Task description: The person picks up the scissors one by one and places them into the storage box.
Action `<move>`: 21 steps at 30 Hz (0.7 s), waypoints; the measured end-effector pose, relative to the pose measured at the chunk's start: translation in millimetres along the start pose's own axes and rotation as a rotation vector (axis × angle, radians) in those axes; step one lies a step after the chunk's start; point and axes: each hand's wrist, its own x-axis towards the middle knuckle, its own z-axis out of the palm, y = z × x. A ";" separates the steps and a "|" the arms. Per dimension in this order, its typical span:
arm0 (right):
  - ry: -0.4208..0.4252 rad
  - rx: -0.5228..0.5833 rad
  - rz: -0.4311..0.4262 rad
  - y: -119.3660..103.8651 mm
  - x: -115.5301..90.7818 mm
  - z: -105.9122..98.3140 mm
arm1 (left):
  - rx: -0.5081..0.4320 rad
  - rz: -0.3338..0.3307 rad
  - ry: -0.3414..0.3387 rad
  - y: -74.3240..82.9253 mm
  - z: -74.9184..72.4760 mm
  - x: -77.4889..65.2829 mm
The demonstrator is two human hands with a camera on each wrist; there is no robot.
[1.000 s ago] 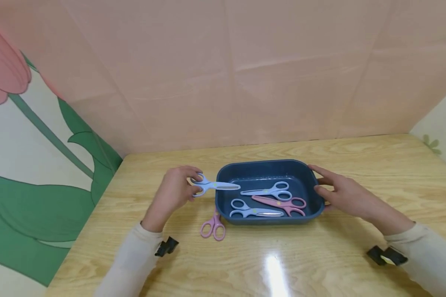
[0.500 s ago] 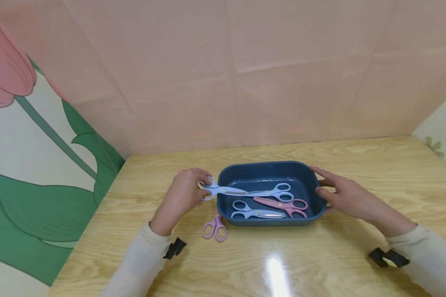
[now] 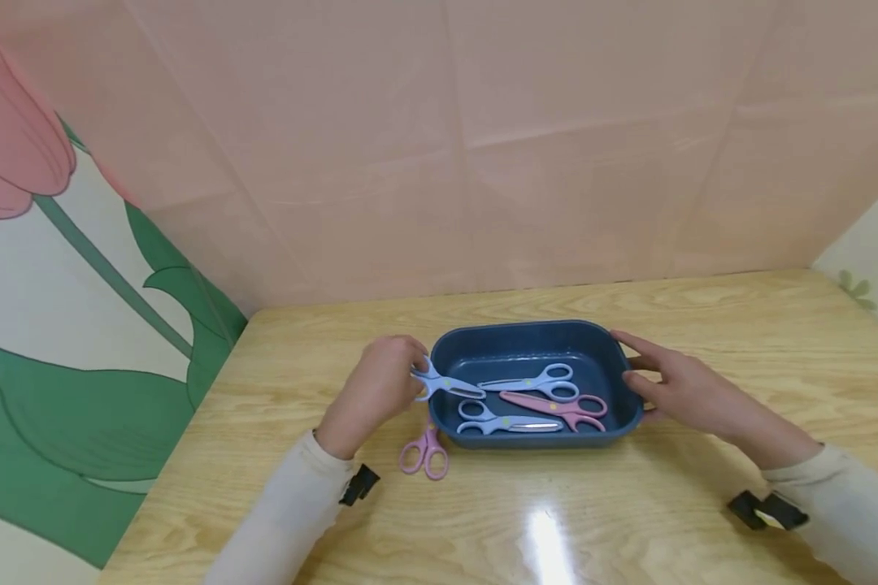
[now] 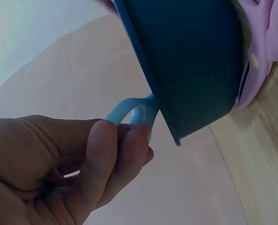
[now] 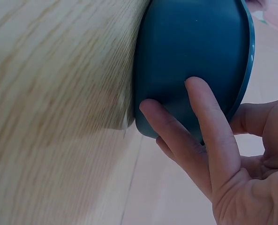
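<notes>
My left hand (image 3: pixel 384 378) pinches one handle loop of light blue scissors (image 3: pixel 445 382) at the left rim of a dark blue rectangular container (image 3: pixel 527 441). Their blades reach over the rim, pointing right and slightly downward. Inside lie two more pairs of light blue scissors and one pink pair (image 3: pixel 556 406). My right hand (image 3: pixel 676 382) touches the container's right end; in the right wrist view its fingers (image 5: pixel 206 101) rest extended on the outer wall. Another pair of pink scissors (image 3: pixel 426 452) lies on the table, handles toward me, tips close to the container's base in the left wrist view.
The container stands on a wood-grain table (image 3: pixel 336 528) that meets a pinkish covered wall (image 3: pixel 424 162) at the back. To the left is a panel painted with a tulip (image 3: pixel 15 146). Black cuff straps (image 3: pixel 768 510) show at both wrists.
My left hand has moved right with the blue scissors, and their blades have come further over the rim and swung downward. My right hand keeps its place on the container.
</notes>
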 end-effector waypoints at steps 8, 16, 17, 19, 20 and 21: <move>0.003 -0.012 0.004 -1.7 -1.6 0.0 | -0.008 -0.002 0.022 3.0 4.8 5.4; 0.001 -0.007 -0.006 -1.4 -0.3 -0.4 | -0.013 0.014 0.036 2.3 13.2 10.7; 0.001 -0.007 -0.006 -1.1 -0.1 -0.3 | -0.014 0.021 0.036 2.5 14.3 11.4; 0.002 -0.007 -0.006 -0.4 0.1 -0.1 | -0.009 0.033 0.033 3.3 15.9 12.9; 0.002 -0.010 -0.005 0.1 0.1 -0.1 | -0.007 0.040 0.034 4.0 16.2 13.3; 0.005 -0.013 -0.001 0.0 0.0 0.0 | -0.008 0.040 0.031 4.9 16.2 13.5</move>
